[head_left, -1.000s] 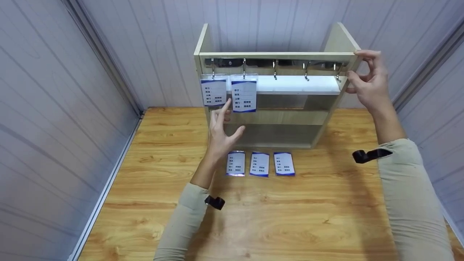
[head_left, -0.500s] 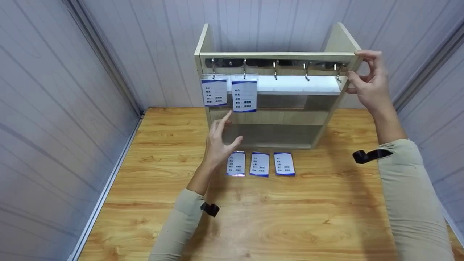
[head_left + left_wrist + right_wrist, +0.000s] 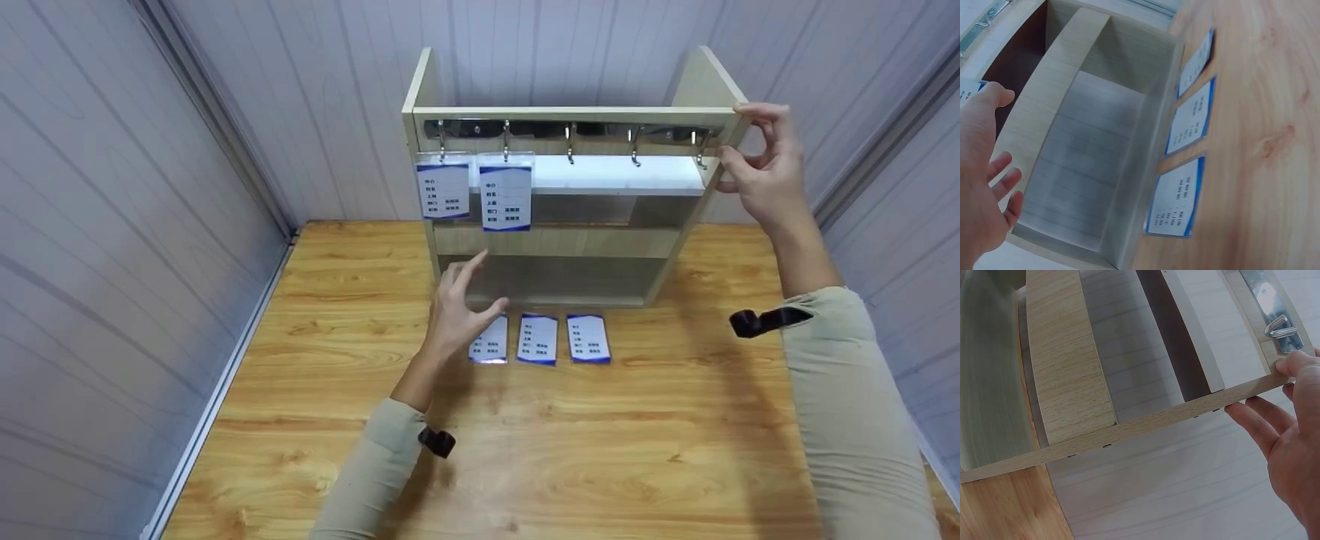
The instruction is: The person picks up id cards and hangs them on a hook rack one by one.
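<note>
My left hand [image 3: 456, 311] hovers with spread fingers before the lower part of the wooden rack [image 3: 570, 243], holding nothing. Below it lies the leftmost badge [image 3: 491, 343] of a row, its upper left corner hidden by the hand. Two more badges, a middle one [image 3: 537, 340] and a right one [image 3: 589, 339], lie alongside. Two badges hang from the first two hooks: the left badge [image 3: 443, 192] and the one beside it [image 3: 505, 199]. At the upper right, my right hand [image 3: 770, 169] grips the rack's side panel [image 3: 1157, 419] between thumb and fingers.
A metal hook rail [image 3: 536, 130] runs along the rack's top, with bare hooks such as the third hook [image 3: 570, 146] right of the hung badges. The rack stands on a wood-grain tabletop [image 3: 585, 450], enclosed by pale panel walls [image 3: 97, 262].
My left hand has moved down from beside the second hanging badge towards the leftmost badge on the tabletop. The right hand keeps its grip on the rack.
</note>
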